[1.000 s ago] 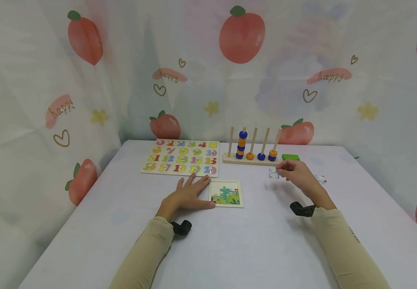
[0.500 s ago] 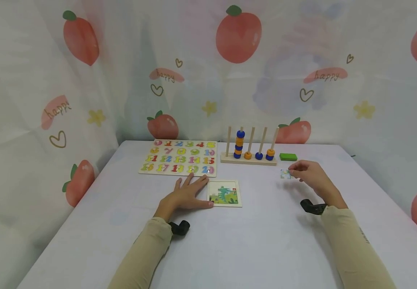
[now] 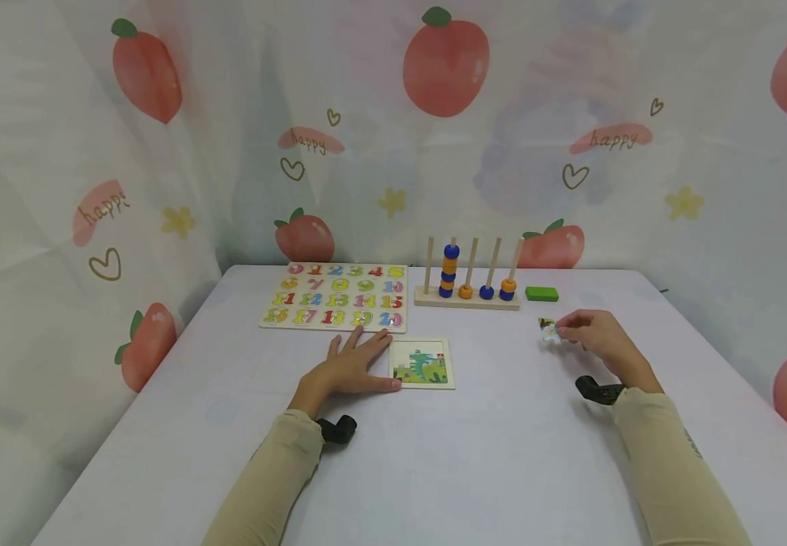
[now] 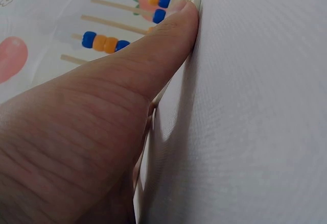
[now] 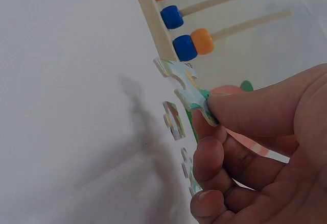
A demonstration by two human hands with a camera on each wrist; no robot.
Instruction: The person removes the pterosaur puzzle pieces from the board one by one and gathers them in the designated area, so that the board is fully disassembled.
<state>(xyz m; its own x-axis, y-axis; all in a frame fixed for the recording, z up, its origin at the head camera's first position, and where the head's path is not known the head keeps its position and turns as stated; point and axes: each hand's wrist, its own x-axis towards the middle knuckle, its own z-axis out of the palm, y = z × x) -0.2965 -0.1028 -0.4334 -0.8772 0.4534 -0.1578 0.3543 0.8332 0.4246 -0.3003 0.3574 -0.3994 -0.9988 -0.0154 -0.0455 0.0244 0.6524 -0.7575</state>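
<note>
A small square puzzle tray (image 3: pixel 451 371) lies mid-table, with joined pieces of a green dinosaur picture (image 3: pixel 426 367) in its lower part. My left hand (image 3: pixel 344 371) rests beside it with fingers spread; its thumb touches the tray's lower left corner. Further right, my right hand (image 3: pixel 601 341) pinches a pale blue jigsaw piece (image 5: pixel 189 89) between thumb and forefinger, tilted above the table. In the right wrist view a brownish jigsaw piece (image 5: pixel 175 120) lies beneath it, and another jigsaw piece (image 5: pixel 186 168) is partly hidden by the curled fingers.
A number board (image 3: pixel 335 297) lies behind my left hand. At the back stands a wooden peg rack (image 3: pixel 467 300) with blue and orange beads, a green block (image 3: pixel 542 293) to its right. A patterned cloth hangs behind the table (image 3: pixel 468 455).
My right hand has moved right, away from the tray, and the pinched jigsaw piece has turned and tilted. The left hand stays at the tray. The head view has shifted slightly.
</note>
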